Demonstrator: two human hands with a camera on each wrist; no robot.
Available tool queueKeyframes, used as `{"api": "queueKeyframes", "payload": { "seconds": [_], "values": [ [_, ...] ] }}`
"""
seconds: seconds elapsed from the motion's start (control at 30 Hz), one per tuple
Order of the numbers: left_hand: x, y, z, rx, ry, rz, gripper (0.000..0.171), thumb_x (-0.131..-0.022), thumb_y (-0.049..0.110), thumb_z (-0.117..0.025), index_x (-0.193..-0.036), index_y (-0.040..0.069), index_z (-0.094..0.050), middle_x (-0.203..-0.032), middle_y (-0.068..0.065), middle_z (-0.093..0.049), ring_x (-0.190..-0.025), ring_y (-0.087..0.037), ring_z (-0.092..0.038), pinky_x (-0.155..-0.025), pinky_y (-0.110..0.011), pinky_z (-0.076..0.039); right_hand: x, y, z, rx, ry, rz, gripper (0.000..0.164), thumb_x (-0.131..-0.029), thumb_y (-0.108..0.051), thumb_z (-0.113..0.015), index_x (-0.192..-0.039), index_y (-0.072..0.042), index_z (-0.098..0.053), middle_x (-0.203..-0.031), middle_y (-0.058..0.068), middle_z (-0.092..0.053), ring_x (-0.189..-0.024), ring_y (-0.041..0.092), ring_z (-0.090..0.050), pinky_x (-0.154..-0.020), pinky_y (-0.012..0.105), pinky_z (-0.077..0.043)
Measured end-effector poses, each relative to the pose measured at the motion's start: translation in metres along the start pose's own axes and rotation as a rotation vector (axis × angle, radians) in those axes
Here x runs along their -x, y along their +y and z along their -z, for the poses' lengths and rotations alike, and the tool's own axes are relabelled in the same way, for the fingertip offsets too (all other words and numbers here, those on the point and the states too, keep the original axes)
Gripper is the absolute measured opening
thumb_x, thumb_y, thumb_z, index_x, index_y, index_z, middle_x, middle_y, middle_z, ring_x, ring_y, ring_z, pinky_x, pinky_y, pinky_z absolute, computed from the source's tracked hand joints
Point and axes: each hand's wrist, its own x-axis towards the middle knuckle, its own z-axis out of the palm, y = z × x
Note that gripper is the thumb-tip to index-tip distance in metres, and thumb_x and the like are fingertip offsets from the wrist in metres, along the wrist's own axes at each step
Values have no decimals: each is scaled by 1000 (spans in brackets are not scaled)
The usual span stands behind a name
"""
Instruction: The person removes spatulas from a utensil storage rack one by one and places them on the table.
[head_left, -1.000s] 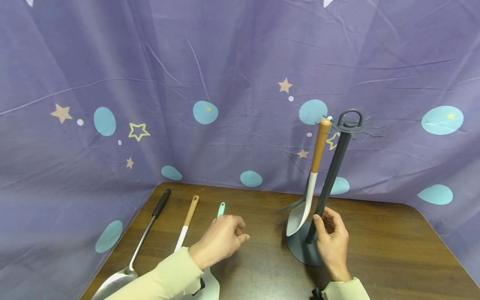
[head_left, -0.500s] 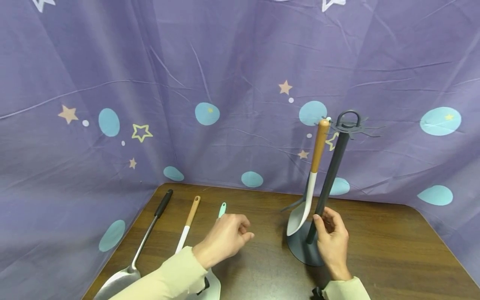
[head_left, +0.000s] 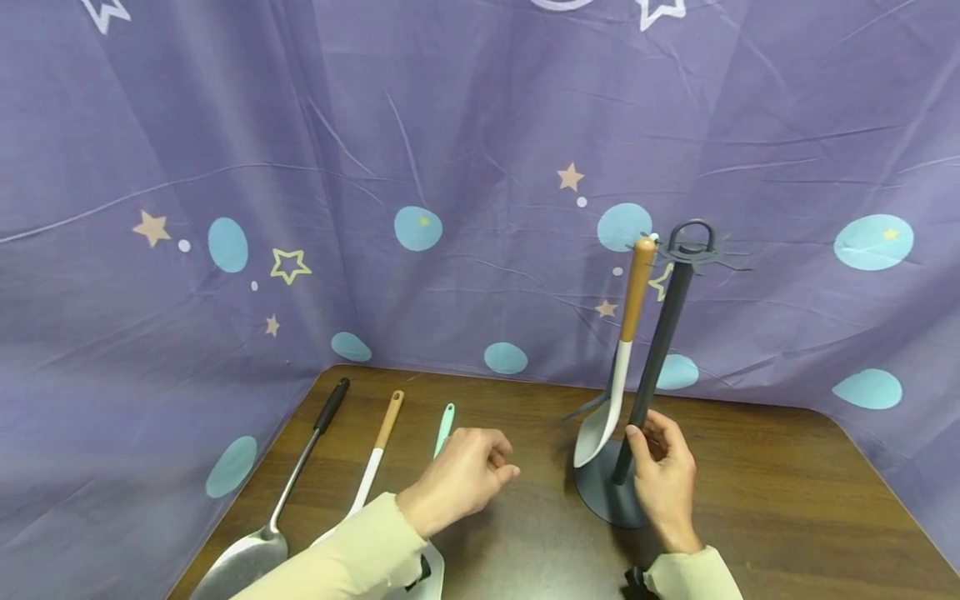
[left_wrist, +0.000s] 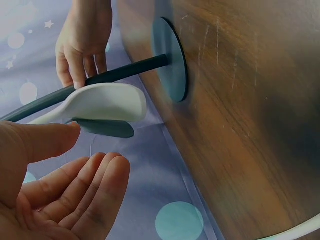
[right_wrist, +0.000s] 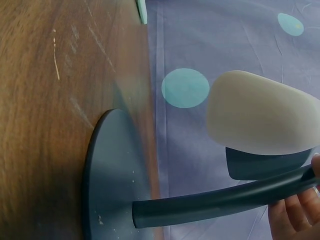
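Note:
My right hand [head_left: 667, 483] holds the lower post of a dark grey utensil stand [head_left: 656, 358], thumb on one side and fingers on the other. From the stand's hook ring hangs a white turner with a wooden handle [head_left: 637, 287]. A dark grey utensil [left_wrist: 112, 128] hangs behind it, mostly hidden in the head view. My left hand [head_left: 465, 475] hovers over the table to the left of the stand, holding nothing, its fingers loosely bent. In the left wrist view its fingertips are near the hanging turner. A mint-green handle [head_left: 446, 427] shows just behind this hand.
On the table's left side lie a steel wok spatula with a black handle [head_left: 303, 458] and a white utensil with a wooden handle [head_left: 367, 479]. My left sleeve [head_left: 367, 542] covers part of them. A purple patterned curtain [head_left: 480, 125] hangs behind the table [head_left: 787, 500].
My left hand has drifted slightly right, showing more of the mint-green handle. The stand's top appears a little further left. My right hand keeps its hold on the post.

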Motion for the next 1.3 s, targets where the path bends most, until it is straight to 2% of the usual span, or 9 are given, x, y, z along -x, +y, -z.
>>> {"api": "queueKeyframes", "payload": {
  "seconds": [0.13,0.27,0.37,0.47,0.67,0.8,0.93,1.07,1.3],
  "values": [
    [0,3,-1,-23,13,-20,10,-76,15,-78,-81,11,-70,-66,11,-63,-60,3,-55,-58,-16,-47,0,-1,1,5,-12,-8,25,-85,8,-65,-109,9,-60,-92,21,-66,-81,14,-62,-74,12,-48],
    [-1,7,-3,-41,20,-25,11,-76,18,-78,-81,12,-70,-66,13,-62,-60,2,-55,-59,-18,-48,1,8,1,2,-11,-18,26,-85,7,-66,-111,7,-61,-94,19,-66,-83,10,-62,-75,12,-48],
    [-4,11,-4,-36,14,-18,11,-78,19,-78,-83,12,-70,-68,13,-62,-62,1,-56,-60,-20,-48,1,4,2,20,-14,-24,27,-85,6,-66,-112,6,-61,-96,19,-67,-85,9,-61,-77,12,-48],
    [-8,15,-5,-15,5,-17,12,-79,19,-77,-85,12,-71,-70,12,-63,-63,0,-57,-61,-20,-48,3,-7,3,48,-22,-31,26,-86,7,-65,-112,8,-60,-97,21,-66,-86,15,-61,-79,15,-49],
    [-16,23,-9,11,11,-32,13,-79,19,-77,-88,12,-70,-73,12,-65,-66,1,-57,-64,-20,-48,7,16,5,83,-13,-48,28,-87,2,-66,-114,2,-61,-101,16,-67,-89,16,-61,-79,25,-51],
    [-22,29,-13,17,16,-49,14,-79,20,-77,-89,12,-71,-74,12,-65,-68,0,-59,-65,-19,-48,10,30,7,105,-21,-57,28,-88,-3,-67,-116,-2,-62,-104,11,-68,-91,15,-61,-79,22,-49],
    [-27,34,-18,36,10,-47,16,-80,21,-76,-92,11,-70,-78,8,-67,-70,-2,-59,-66,-19,-49,13,33,10,116,-32,-45,27,-88,-5,-67,-115,-3,-62,-106,9,-67,-92,17,-61,-78,16,-48],
    [-33,39,-22,49,9,-40,20,-81,21,-76,-96,9,-70,-83,4,-69,-73,-4,-61,-68,-18,-50,16,33,12,124,-47,-34,27,-88,-5,-67,-115,-2,-62,-108,9,-67,-94,18,-61,-79,21,-50],
    [-45,45,-32,43,51,-51,23,-81,21,-75,-100,9,-69,-87,2,-69,-78,-8,-63,-70,-19,-50,21,28,15,133,-44,-32,26,-87,-3,-68,-113,-1,-62,-106,9,-67,-93,17,-62,-80,28,-52]
  ]
}}
